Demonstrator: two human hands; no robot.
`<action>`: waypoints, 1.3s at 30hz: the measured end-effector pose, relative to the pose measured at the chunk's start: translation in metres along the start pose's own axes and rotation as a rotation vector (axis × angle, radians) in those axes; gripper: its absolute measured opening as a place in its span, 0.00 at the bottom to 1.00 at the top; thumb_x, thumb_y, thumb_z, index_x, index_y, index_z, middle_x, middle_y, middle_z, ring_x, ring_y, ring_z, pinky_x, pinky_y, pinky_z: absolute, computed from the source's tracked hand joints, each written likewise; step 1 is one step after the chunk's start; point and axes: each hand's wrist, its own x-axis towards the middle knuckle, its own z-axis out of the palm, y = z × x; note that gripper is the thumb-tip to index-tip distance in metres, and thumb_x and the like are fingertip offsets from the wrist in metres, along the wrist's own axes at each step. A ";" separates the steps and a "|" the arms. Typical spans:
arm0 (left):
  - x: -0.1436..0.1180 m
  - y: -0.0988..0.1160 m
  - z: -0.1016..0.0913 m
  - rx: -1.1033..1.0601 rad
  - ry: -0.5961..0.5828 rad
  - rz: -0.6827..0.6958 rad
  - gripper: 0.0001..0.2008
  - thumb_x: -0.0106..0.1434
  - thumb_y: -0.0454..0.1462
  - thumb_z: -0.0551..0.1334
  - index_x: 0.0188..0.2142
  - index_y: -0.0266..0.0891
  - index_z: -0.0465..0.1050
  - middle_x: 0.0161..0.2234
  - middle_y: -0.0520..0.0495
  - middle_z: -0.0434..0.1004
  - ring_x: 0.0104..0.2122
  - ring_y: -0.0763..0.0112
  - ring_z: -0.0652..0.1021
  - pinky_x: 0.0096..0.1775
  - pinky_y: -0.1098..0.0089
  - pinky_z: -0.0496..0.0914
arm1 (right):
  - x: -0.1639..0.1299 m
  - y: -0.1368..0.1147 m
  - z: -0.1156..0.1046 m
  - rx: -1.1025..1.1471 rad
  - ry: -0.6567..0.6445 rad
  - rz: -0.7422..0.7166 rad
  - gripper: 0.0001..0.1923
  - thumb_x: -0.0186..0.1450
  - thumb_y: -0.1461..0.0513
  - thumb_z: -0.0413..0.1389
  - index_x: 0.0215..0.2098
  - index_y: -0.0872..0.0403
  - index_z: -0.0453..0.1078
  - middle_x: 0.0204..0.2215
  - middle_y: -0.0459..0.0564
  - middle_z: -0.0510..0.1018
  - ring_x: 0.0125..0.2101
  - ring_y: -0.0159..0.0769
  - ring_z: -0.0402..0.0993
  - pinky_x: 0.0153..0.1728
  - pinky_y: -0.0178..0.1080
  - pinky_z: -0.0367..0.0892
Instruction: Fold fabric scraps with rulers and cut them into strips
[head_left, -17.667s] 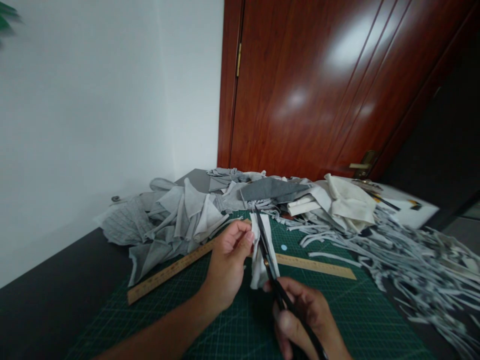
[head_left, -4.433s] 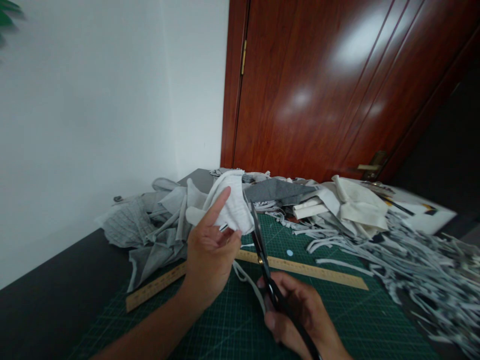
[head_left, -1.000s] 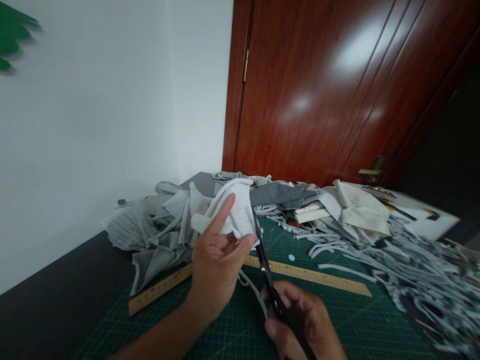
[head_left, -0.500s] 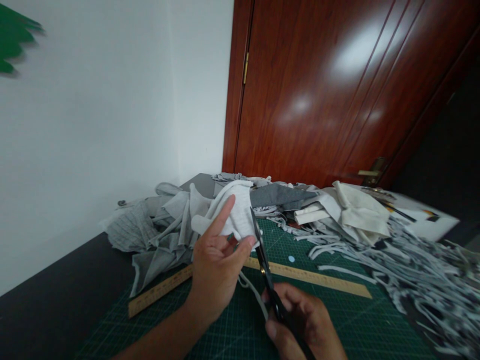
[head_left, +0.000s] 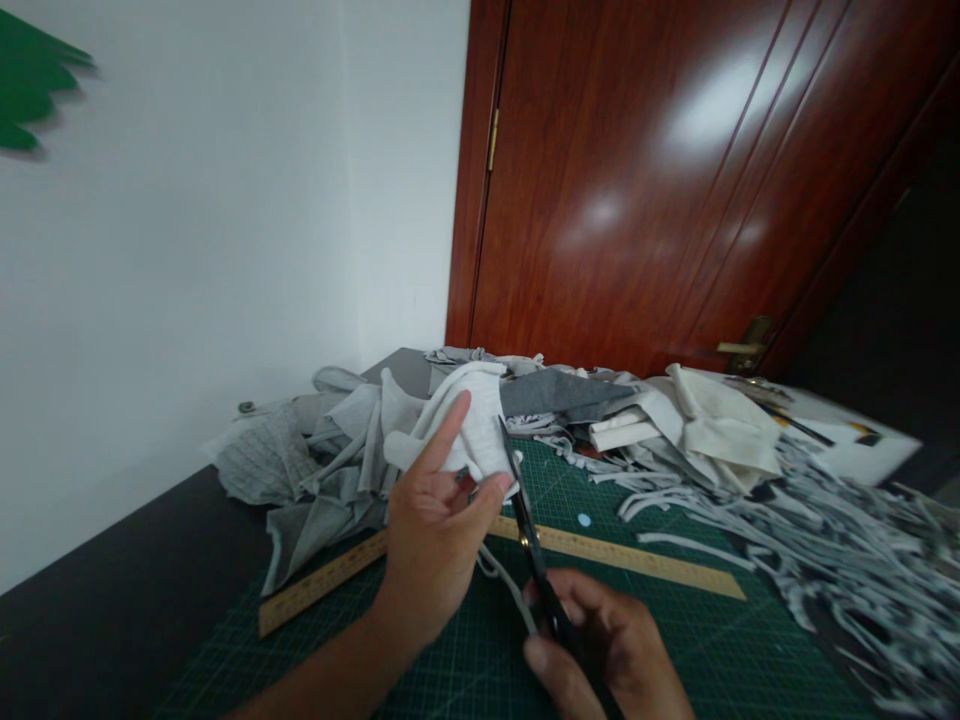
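My left hand [head_left: 439,540] pinches a piece of pale grey knit fabric [head_left: 480,430] between thumb and fingers, with the index finger stretched along it. The fabric is held up above the mat, its cut edge facing right. In my right hand [head_left: 615,640] is a pair of black scissors [head_left: 530,540], pointing up and away. Their blades lie along the fabric's right edge, close to my left thumb. A thin fabric strip [head_left: 506,580] dangles between the two hands, its lower end near my right fingers.
A green cutting mat [head_left: 337,650] covers the dark table [head_left: 90,620]. Across it lies a wooden ruler [head_left: 637,562]. Grey fabric pieces [head_left: 330,450] are heaped at left, cream fabric [head_left: 727,430] at back right, and many cut strips [head_left: 847,540] at right. Behind stands a brown door [head_left: 600,200].
The scissor blades look closer together than before. Both hands stay nearly in place, and the fabric has hardly moved.
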 end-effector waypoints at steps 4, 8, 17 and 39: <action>-0.002 0.001 0.001 0.015 -0.002 -0.006 0.45 0.60 0.36 0.74 0.73 0.46 0.59 0.39 0.47 0.88 0.34 0.69 0.85 0.40 0.73 0.81 | -0.001 -0.005 0.001 0.048 -0.003 -0.014 0.27 0.60 0.40 0.68 0.43 0.52 0.77 0.22 0.39 0.64 0.22 0.30 0.54 0.24 0.35 0.50; -0.005 0.002 0.002 0.045 0.000 -0.008 0.44 0.60 0.36 0.74 0.72 0.46 0.61 0.40 0.47 0.89 0.36 0.69 0.86 0.43 0.73 0.81 | -0.001 -0.005 0.002 0.067 -0.006 -0.005 0.28 0.60 0.41 0.68 0.45 0.52 0.75 0.23 0.39 0.65 0.19 0.28 0.53 0.21 0.34 0.50; -0.006 -0.003 0.002 0.007 -0.029 -0.020 0.43 0.61 0.37 0.74 0.73 0.48 0.60 0.54 0.40 0.84 0.45 0.62 0.86 0.49 0.69 0.81 | 0.001 -0.007 0.000 -0.018 -0.035 -0.007 0.28 0.63 0.38 0.64 0.43 0.52 0.75 0.23 0.38 0.63 0.18 0.26 0.53 0.18 0.32 0.51; -0.010 0.002 0.007 0.003 -0.015 -0.022 0.44 0.60 0.36 0.74 0.73 0.46 0.60 0.62 0.38 0.77 0.51 0.60 0.85 0.53 0.65 0.80 | 0.002 -0.020 0.003 -0.072 -0.017 0.025 0.30 0.65 0.36 0.62 0.41 0.54 0.77 0.22 0.39 0.65 0.17 0.26 0.56 0.17 0.31 0.57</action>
